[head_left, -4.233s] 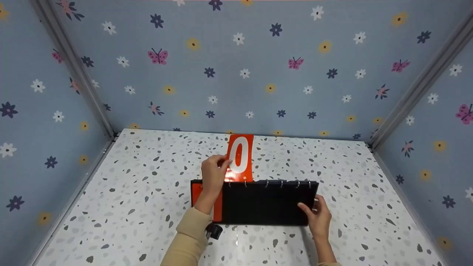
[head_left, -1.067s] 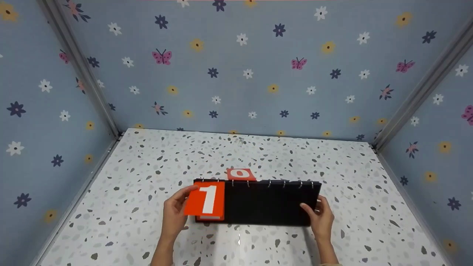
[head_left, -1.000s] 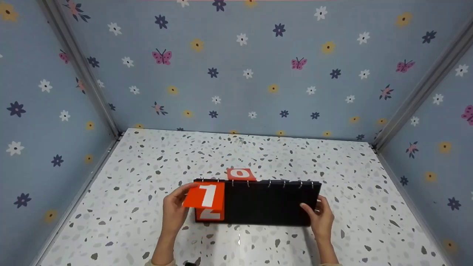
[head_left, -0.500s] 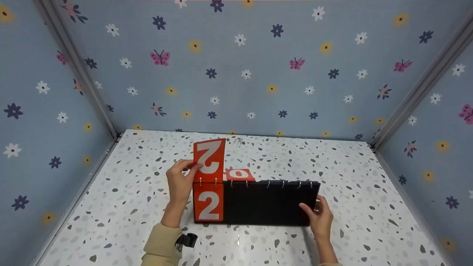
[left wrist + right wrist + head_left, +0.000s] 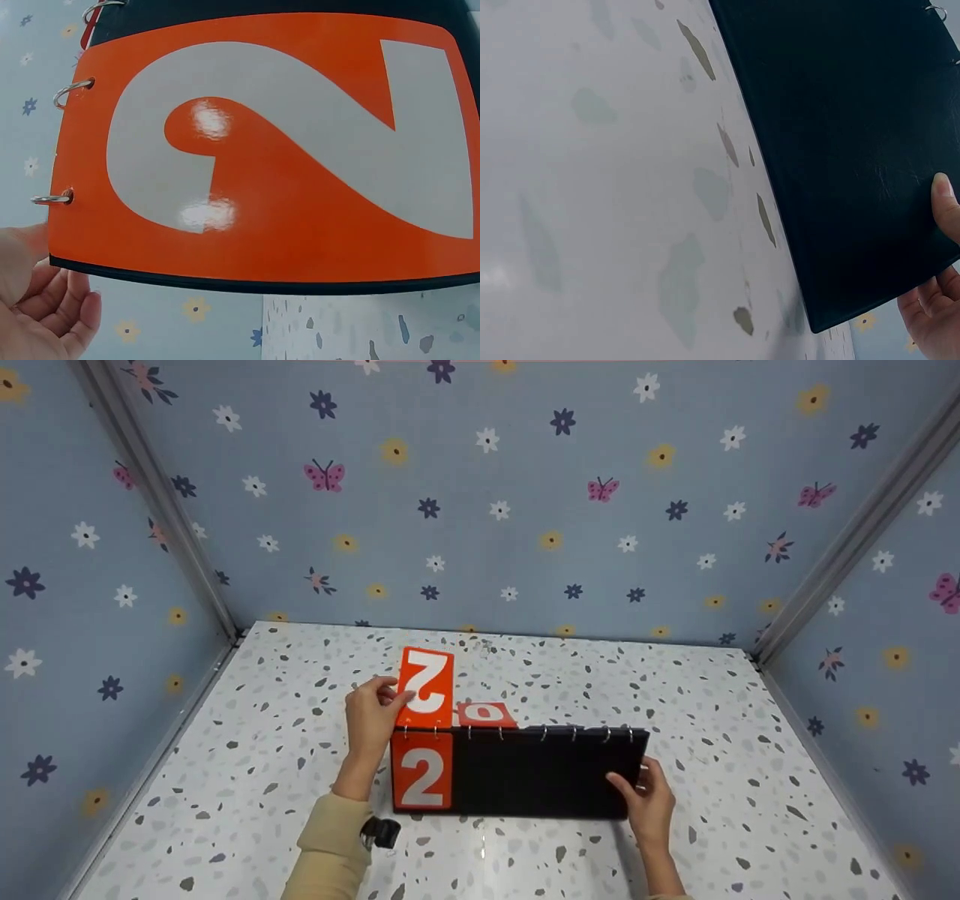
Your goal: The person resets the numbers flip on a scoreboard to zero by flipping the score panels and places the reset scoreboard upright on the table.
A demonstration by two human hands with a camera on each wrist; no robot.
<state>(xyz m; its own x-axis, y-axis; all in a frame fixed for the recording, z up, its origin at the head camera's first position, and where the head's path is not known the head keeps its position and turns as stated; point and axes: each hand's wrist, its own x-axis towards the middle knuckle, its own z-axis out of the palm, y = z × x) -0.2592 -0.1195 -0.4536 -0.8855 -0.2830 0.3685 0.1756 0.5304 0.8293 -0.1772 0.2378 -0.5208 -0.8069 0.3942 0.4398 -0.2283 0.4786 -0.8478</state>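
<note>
A black flip scoreboard stands on the table with metal rings along its top edge. Its left front carries a red card with a white 2, which also fills the left wrist view. Above the rings, my left hand pinches the left edge of a raised red card that bears an inverted 2. At the board's right edge, my right hand grips it, thumb in front and fingers behind, as the right wrist view also shows. A red card with a 0 lies flipped over behind the board.
The white speckled table runs back to a blue wall with flowers and butterflies. Patterned side panels and grey metal posts border it. A small black device sits at the left wrist.
My left hand has turned the 0 card over the back, then lifted the 1 card up over the rings, uncovering the 2. My right hand has kept its grip on the board.
</note>
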